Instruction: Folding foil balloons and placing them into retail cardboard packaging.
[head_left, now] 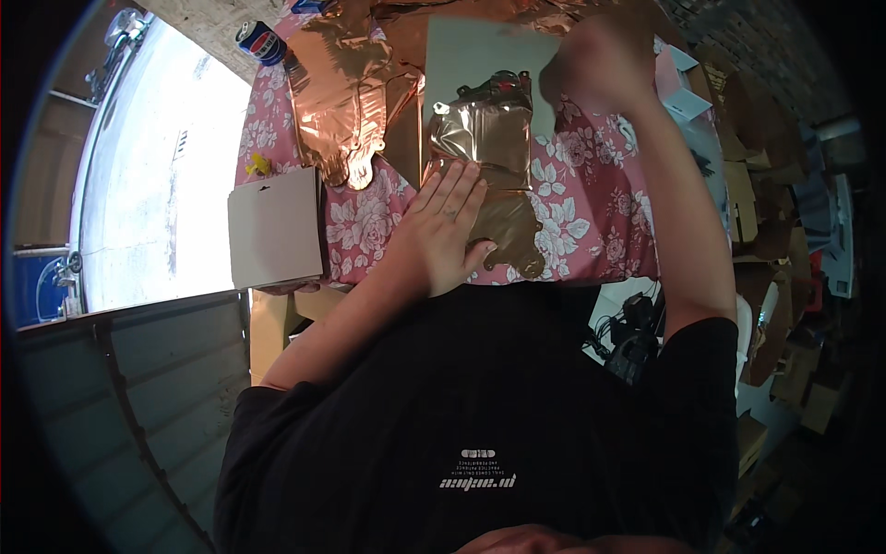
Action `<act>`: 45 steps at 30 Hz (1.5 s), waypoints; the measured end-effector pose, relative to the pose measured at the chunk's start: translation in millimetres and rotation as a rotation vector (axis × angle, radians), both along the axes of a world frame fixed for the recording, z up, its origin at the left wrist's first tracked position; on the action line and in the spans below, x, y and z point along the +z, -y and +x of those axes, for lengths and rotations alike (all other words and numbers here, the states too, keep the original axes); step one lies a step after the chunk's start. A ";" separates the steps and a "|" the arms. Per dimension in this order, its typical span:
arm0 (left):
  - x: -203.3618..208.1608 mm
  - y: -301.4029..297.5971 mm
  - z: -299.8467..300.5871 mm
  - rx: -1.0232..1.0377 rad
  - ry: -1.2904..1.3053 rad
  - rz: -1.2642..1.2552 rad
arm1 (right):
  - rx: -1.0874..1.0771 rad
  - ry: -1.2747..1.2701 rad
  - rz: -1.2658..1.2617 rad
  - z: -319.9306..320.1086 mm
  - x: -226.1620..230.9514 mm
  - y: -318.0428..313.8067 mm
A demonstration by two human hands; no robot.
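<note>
Foil piece: is laid on the tablecloth, its far part over a flat board, which is extended behind it. Left hand: is placed on the foil piece's left side. Right hand: is held behind it, to the right. Second foil piece: is spread to its left and rear. Drinks can: is set to its far left, rearward. Card stack: is set well left of it, at the near side. Small box: is placed right of it, rearward. Cabled device: is located before it, rightward, beyond the tablecloth's near edge. Cardboard boxes: are gathered well to its right.
</note>
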State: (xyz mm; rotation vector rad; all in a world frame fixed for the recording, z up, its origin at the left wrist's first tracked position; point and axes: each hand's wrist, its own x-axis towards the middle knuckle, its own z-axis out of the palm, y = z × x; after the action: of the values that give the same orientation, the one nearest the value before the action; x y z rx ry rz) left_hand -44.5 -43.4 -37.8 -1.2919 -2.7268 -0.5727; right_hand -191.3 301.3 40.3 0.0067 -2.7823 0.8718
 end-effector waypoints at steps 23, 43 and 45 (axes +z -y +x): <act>0.1 0.7 -0.5 -0.013 0.041 -0.007 | -0.259 -0.264 0.284 222.2 -25.4 4.9; 11.9 11.7 -49.1 0.306 0.119 0.223 | 0.333 0.077 0.297 192.6 -36.0 66.6; 9.9 12.6 -52.8 0.288 0.084 0.189 | 0.236 0.088 0.310 187.4 -32.5 58.6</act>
State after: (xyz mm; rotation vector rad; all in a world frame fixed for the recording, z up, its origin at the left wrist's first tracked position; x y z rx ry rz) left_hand -97.3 -55.9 -27.8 -0.8325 -2.7712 -0.8432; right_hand -4.0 242.7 7.8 0.3621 -3.0131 0.4882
